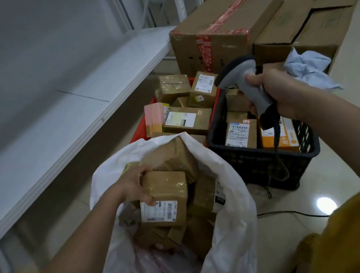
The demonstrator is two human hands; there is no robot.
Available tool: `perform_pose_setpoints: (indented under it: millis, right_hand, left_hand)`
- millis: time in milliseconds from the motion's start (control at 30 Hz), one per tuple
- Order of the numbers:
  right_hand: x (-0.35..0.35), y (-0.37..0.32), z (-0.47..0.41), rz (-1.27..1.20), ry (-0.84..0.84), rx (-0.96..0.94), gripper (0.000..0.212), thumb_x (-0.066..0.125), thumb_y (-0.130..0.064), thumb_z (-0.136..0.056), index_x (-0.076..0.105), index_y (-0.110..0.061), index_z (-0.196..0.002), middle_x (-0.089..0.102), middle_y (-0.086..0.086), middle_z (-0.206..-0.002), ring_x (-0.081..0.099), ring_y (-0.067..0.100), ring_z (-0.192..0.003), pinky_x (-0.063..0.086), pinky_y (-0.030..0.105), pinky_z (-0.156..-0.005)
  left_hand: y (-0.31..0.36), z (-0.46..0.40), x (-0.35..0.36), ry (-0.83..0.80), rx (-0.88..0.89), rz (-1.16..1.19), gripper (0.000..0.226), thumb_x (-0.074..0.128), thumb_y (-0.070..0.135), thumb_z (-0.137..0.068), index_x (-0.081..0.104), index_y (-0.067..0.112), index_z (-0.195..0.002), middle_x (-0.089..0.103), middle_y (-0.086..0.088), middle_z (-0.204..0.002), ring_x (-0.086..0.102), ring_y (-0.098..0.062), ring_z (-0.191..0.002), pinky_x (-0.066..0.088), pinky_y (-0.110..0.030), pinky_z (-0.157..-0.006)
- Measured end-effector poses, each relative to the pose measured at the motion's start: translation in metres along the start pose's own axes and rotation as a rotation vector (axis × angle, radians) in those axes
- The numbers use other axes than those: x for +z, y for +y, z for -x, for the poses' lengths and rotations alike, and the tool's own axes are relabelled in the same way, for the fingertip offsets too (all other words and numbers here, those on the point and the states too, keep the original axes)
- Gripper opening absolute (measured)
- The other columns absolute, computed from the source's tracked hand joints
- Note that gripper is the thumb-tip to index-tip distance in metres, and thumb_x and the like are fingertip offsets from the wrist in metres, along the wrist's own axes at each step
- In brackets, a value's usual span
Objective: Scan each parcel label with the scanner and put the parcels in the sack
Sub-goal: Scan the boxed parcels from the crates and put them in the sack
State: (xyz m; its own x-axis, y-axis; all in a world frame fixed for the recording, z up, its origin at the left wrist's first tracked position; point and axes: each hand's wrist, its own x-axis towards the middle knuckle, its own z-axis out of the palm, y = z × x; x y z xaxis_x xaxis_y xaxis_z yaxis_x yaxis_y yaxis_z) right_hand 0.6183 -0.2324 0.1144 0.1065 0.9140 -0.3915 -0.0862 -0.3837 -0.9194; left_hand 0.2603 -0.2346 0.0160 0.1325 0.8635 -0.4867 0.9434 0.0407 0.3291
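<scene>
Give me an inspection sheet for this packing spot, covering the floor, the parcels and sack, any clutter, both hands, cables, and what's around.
Surface: pale glossy tiled floor, with a bright light reflection.
Job's things: white sack open, holding several brown parcels; red crate and black crate both hold labelled parcels.
Clutter: crumpled pale blue cloth beside the large cartons.
Hands: left hand grips a labelled parcel inside the sack's mouth; right hand grips the grey scanner above the black crate.
Cables: scanner's coiled cord hangs down over the black crate; a dark cable lies on the floor.
Surroundings: white shelf to the left; large taped cartons behind the crates.
</scene>
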Motion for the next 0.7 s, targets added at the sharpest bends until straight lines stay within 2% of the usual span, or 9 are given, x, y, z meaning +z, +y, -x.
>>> perform_pose_setpoints:
  millis: [100, 200, 267, 433, 533, 600, 700]
  right_hand:
    - [0.003, 0.0, -0.007, -0.003, 0.003, 0.017, 0.026, 0.051, -0.033, -0.101, 0.056, -0.007, -0.099, 0.058, 0.008, -0.082, 0.056, 0.019, -0.065, 0.047, 0.031, -0.06]
    - [0.006, 0.001, -0.01, -0.002, 0.017, 0.043, 0.027, 0.052, -0.034, -0.1, 0.055, -0.008, -0.092, 0.06, 0.008, -0.087, 0.058, 0.019, -0.068, 0.048, 0.031, -0.062]
    - [0.006, 0.003, -0.014, -0.001, 0.021, 0.042, 0.027, 0.052, -0.034, -0.1, 0.056, -0.009, -0.091, 0.062, 0.008, -0.09, 0.059, 0.02, -0.071, 0.049, 0.032, -0.065]
    - [-0.003, 0.007, -0.021, -0.042, 0.022, 0.038, 0.024, 0.051, -0.032, -0.101, 0.056, -0.009, -0.095, 0.063, 0.008, -0.092, 0.058, 0.02, -0.07, 0.047, 0.032, -0.064]
    - [-0.01, 0.009, -0.025, -0.085, 0.03, 0.05, 0.025, 0.049, -0.032, -0.101, 0.057, -0.008, -0.1, 0.062, 0.008, -0.088, 0.057, 0.019, -0.068, 0.046, 0.033, -0.066]
    - [-0.015, 0.009, -0.029, -0.122, 0.045, 0.065, 0.029, 0.05, -0.033, -0.101, 0.056, -0.007, -0.112, 0.061, 0.009, -0.092, 0.057, 0.02, -0.068, 0.046, 0.034, -0.067]
    - [-0.025, 0.011, -0.033, -0.188, 0.066, 0.082, 0.034, 0.052, -0.032, -0.099, 0.054, -0.008, -0.122, 0.06, 0.01, -0.102, 0.058, 0.019, -0.069, 0.048, 0.032, -0.065]
  left_hand:
    - [-0.012, -0.005, -0.008, 0.102, -0.033, -0.033, 0.086, 0.095, 0.024, -0.053, 0.054, 0.023, -0.129, 0.039, 0.005, -0.122, 0.043, -0.023, -0.124, 0.04, -0.03, -0.101]
    - [-0.01, 0.001, -0.013, -0.045, -0.106, -0.016, 0.107, 0.092, 0.033, -0.059, 0.033, 0.029, -0.148, 0.027, -0.002, -0.143, 0.03, -0.029, -0.137, 0.034, -0.039, -0.111]
    - [0.002, 0.001, -0.015, -0.132, -0.122, -0.123, 0.117, 0.09, 0.04, -0.06, 0.018, 0.033, -0.152, 0.017, -0.005, -0.15, 0.023, -0.032, -0.141, 0.032, -0.043, -0.113]
    - [0.041, -0.01, -0.012, -0.148, -0.037, -0.432, 0.124, 0.09, 0.048, -0.056, 0.01, 0.039, -0.151, 0.016, -0.005, -0.152, 0.019, -0.033, -0.14, 0.032, -0.052, -0.112]
    - [0.058, -0.018, -0.009, -0.16, 0.006, -0.5, 0.125, 0.089, 0.05, -0.052, 0.01, 0.042, -0.149, 0.015, 0.0, -0.151, 0.018, -0.03, -0.139, 0.033, -0.056, -0.109]
    - [0.068, -0.024, -0.007, -0.15, 0.025, -0.452, 0.122, 0.085, 0.054, -0.056, 0.007, 0.044, -0.15, 0.014, 0.002, -0.152, 0.019, -0.028, -0.139, 0.035, -0.056, -0.108]
    - [0.093, -0.029, -0.005, -0.068, 0.119, -0.331, 0.099, 0.078, 0.045, -0.076, 0.016, 0.034, -0.153, 0.018, 0.0, -0.153, 0.023, -0.025, -0.139, 0.033, -0.041, -0.11]
